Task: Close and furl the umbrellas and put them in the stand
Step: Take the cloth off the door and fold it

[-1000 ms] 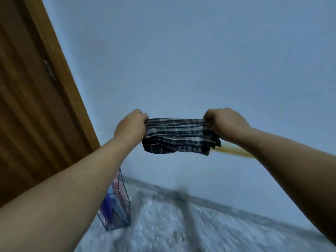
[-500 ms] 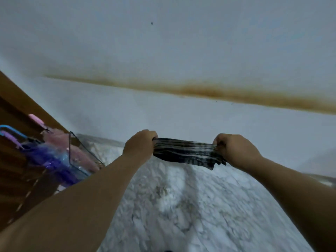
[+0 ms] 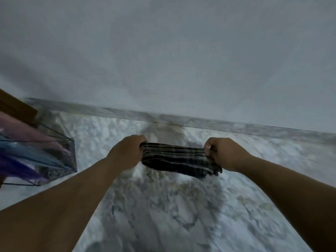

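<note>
Before us rises a pale grey plastered wall [image 3: 163,51], and below it spreads a mottled white-and-grey marble floor [image 3: 163,215]. At the far left stands a clear, wire-edged box-shaped umbrella stand [image 3: 70,155], already filled with furled pink, blue and purple umbrellas [image 3: 27,151] leaning out towards us.

Between our fists, well apart from the stand and held out level above the floor, stretches the compact folding umbrella in dark plaid fabric [image 3: 179,160]. Our left hand [image 3: 127,153] is clenched round one end, our right hand [image 3: 224,154] round the other, both wrapped tight on the cloth.

We judge we are compacting and furling it. To do this well, we should keep the folds gathered evenly along the shaft, twist in a single direction so the cloth winds snug instead of bunching, and tuck in the loose edge hanging below our right fist. Whether a strap is within reach we cannot tell. Then it goes left, dropped upright among the others.
</note>
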